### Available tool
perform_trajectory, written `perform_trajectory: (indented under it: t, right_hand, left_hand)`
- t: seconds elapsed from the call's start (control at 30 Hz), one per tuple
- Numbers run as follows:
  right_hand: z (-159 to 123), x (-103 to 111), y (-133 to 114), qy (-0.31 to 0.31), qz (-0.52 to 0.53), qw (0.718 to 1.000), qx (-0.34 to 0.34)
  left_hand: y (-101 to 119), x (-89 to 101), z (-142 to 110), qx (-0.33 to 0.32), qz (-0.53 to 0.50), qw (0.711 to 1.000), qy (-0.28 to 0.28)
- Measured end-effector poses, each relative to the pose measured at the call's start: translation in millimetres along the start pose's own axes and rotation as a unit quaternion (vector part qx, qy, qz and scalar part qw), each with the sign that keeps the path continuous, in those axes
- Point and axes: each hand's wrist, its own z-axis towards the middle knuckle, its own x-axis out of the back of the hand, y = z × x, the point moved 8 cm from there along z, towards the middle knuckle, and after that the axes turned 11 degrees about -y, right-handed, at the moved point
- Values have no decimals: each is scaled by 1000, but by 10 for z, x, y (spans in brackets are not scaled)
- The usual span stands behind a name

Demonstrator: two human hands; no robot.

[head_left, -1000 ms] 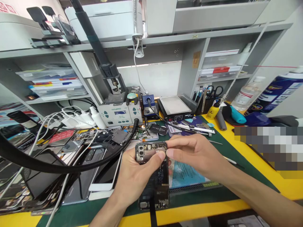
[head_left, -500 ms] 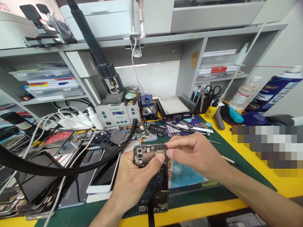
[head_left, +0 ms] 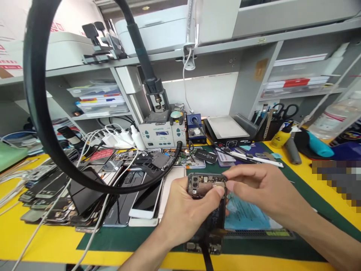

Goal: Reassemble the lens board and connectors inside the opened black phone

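Observation:
A smartphone (head_left: 219, 210) with its inside laid bare is held upright over the green mat, its camera lenses at the top left. My left hand (head_left: 194, 210) wraps round its left side, the thumb pressing on a metal plate near the top right. At the top right corner, the index finger and thumb of my right hand (head_left: 254, 188) pinch close together against the phone's edge. Any small part between those fingertips is hidden. A dark strip (head_left: 207, 256) hangs from the phone's lower end. Behind the right hand lies a blue sheet (head_left: 248, 212).
Phones and screens (head_left: 84, 188) are heaped on the left, under a looping black hose (head_left: 36, 94) and white cables. Behind stand a hot-air station (head_left: 158, 136), a soldering iron stand (head_left: 194, 126) and a heating plate (head_left: 228, 128). A yellow bottle (head_left: 279, 137) stands right.
The view has turned left, so the bench, hands and phone appear farther right. More of the hose loop shows. Both hands keep nearly the same hold on the phone.

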Motion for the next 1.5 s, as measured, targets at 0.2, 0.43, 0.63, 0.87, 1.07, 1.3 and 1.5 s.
perform_trajectory:
  t: [0.2, 0.43, 0.63, 0.87, 1.07, 1.3, 1.5]
  right_hand:
    - [19, -9, 51, -9, 18, 1000, -4]
    - [31, -34, -13, -31, 20, 999, -17]
    - [-6, -67, -54, -21, 27, 999, -31]
    - [-12, -114, -34, -19, 38, 998, -40]
    - [-5, -170, -44, -46, 66, 995, -56]
    - [-59, -176, -191, 30, -48, 997, -44]
    - [-88, -183, -229, 35, -86, 995, -28]
  left_hand:
    - [-8, -2, -10, 11, -8, 1000, -8]
    - [-15, 22, -18, -1, 13, 1000, -16]
    - [-90, 34, -21, 9, -16, 1000, -5]
    - [-99, 46, 29, -1, -5, 1000, -26]
    - [-101, 58, 16, -2, -33, 999, -13]
    - [39, 103, -27, -57, 93, 993, 41]
    - [124, 119, -33, -98, 142, 983, 57]
